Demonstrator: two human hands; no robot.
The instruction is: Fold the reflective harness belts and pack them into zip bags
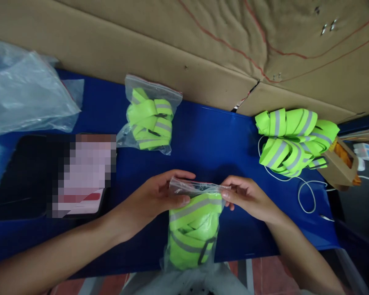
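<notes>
Over the near edge of the blue table [203, 139] I hold up a clear zip bag [193, 229] stuffed with neon-yellow reflective bands. My left hand [160, 196] pinches the bag's top left corner, thumb in front and fingers behind. My right hand [246, 196] pinches the top right corner. The bag hangs down toward my lap. A second filled zip bag [150, 116] lies farther back on the table. A loose pile of the same reflective bands [292, 141] sits at the right.
Crumpled clear plastic bags [24, 92] lie at the far left. A black device with a blurred card [52, 176] is at the left. A white cable [306, 192] and a small cardboard box [341, 166] are at the right. A cardboard wall [184, 45] lines the back.
</notes>
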